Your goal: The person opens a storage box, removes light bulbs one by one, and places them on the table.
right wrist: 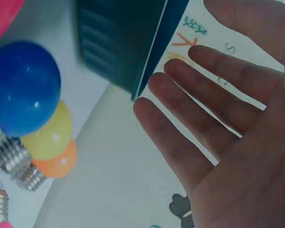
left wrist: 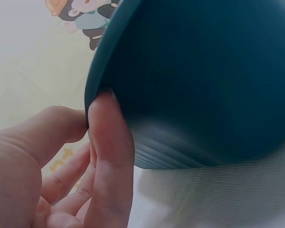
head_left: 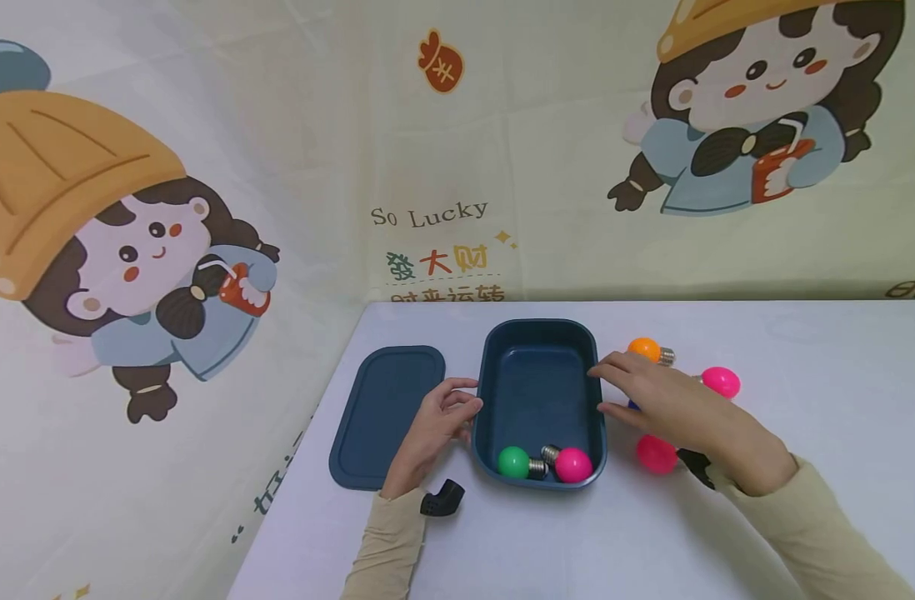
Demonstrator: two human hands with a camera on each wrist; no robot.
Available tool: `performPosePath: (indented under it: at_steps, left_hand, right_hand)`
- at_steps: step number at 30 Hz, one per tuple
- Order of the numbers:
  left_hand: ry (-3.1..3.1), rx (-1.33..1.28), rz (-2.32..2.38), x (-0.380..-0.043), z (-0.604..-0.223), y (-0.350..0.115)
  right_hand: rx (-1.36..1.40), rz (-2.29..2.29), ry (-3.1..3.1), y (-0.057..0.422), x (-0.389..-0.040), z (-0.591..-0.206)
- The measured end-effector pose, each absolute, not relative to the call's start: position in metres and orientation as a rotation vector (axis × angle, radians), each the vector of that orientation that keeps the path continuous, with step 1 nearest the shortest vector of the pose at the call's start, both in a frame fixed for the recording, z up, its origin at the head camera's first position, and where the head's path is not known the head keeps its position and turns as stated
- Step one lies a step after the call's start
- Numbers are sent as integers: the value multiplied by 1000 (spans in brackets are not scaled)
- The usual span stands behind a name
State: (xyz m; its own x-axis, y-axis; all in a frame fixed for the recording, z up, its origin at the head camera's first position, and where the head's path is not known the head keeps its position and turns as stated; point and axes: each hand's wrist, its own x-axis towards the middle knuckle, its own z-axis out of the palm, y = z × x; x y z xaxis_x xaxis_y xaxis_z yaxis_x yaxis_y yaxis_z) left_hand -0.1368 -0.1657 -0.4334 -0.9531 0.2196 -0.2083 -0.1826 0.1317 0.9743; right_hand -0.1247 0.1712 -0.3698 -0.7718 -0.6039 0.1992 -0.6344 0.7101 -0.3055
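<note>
A dark blue plastic box (head_left: 540, 392) stands on the table, holding a green light bulb (head_left: 513, 462) and a pink light bulb (head_left: 573, 465) at its near end. My left hand (head_left: 442, 421) pinches the box's left rim; in the left wrist view, thumb and a finger (left wrist: 111, 137) lie against its edge. On the other side, my right hand (head_left: 671, 400) reaches over loose bulbs, its straight, spread fingers (right wrist: 175, 142) at the box's right rim. Whether they touch it I cannot tell. This hand mostly hides the blue bulb (right wrist: 26, 88) in the head view.
Left of the box lies a matching flat lid (head_left: 378, 408). Loose on the right are an orange bulb (head_left: 643, 350), a yellow bulb (right wrist: 52, 133) and pink bulbs, one farther right (head_left: 722, 382), another nearer (head_left: 656, 455). A printed cloth (head_left: 562, 250) hangs behind the table.
</note>
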Motion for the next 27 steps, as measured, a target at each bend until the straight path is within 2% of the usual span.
performPosePath:
  at_steps: [10,27]
  left_hand:
    - [2128,27,1879,-135,-433,-166]
    - [2145,24,1872,-135,-434,-166]
  right_hand:
    - [1031,478,-2879,157,-114,-367]
    - [1235,694,-2957,136,-106,-368]
